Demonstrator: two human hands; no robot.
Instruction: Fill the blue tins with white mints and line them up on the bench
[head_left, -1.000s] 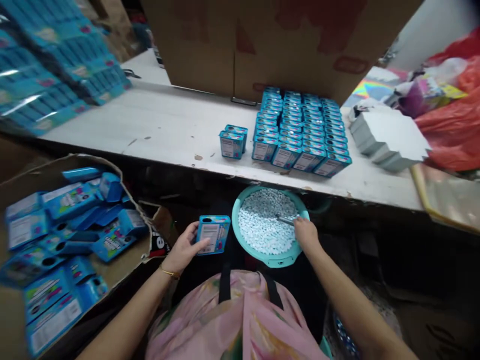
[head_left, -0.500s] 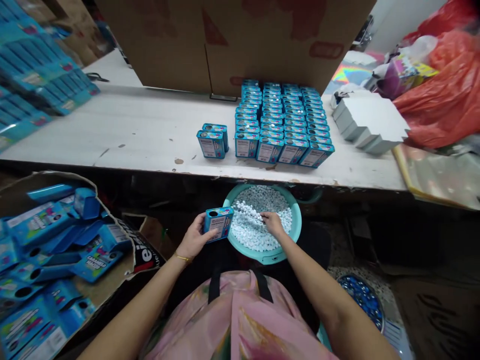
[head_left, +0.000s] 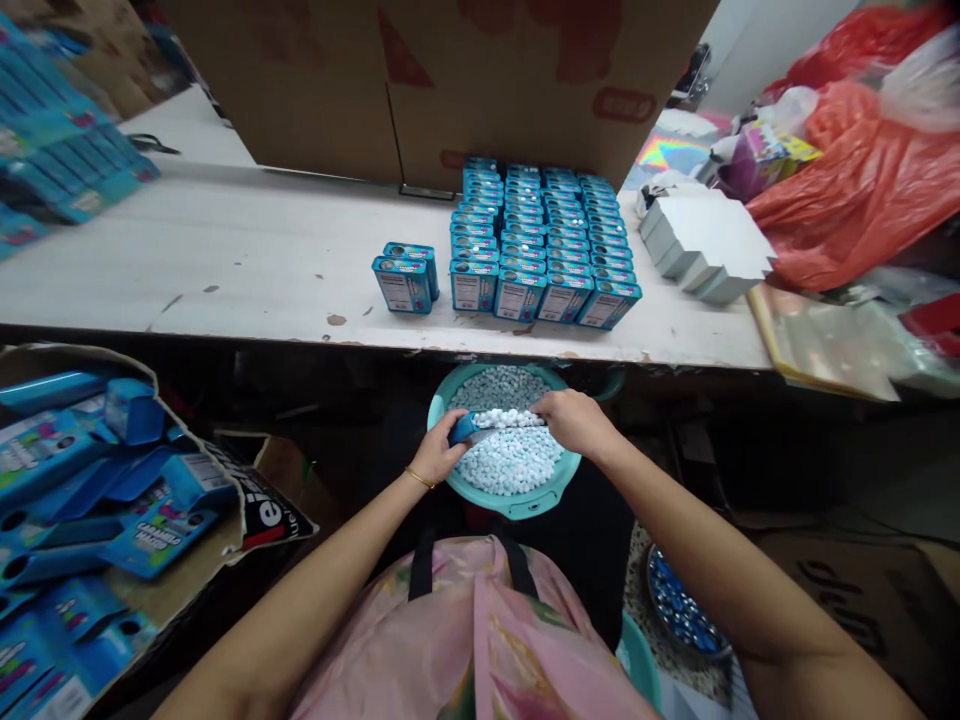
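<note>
My left hand (head_left: pixel 441 450) grips a small blue candy box (head_left: pixel 463 429), tipped on its side over the basin. In my right hand (head_left: pixel 576 420) is a scoop, mostly hidden under a heap of small round white candies (head_left: pixel 510 418). Its far end meets the box at the opening; whether candies are passing inside I cannot tell. Below both hands, a turquoise basin (head_left: pixel 517 508) holds many loose white candies (head_left: pixel 506 472).
Rows of upright blue boxes (head_left: pixel 544 295) stand on the white table (head_left: pixel 285 270), two more boxes (head_left: pixel 403 285) to their left. An open carton (head_left: pixel 199 590) of blue boxes lies at left. White flat cards (head_left: pixel 705 240) and red plastic bags (head_left: pixel 847 190) are at right. A bowl of blue wrapped pieces (head_left: pixel 684 605) sits low right.
The box in my left hand has gone from upright to tipped sideways and moved over the basin. My right hand has lifted the loaded scoop to the box. The view has shifted right.
</note>
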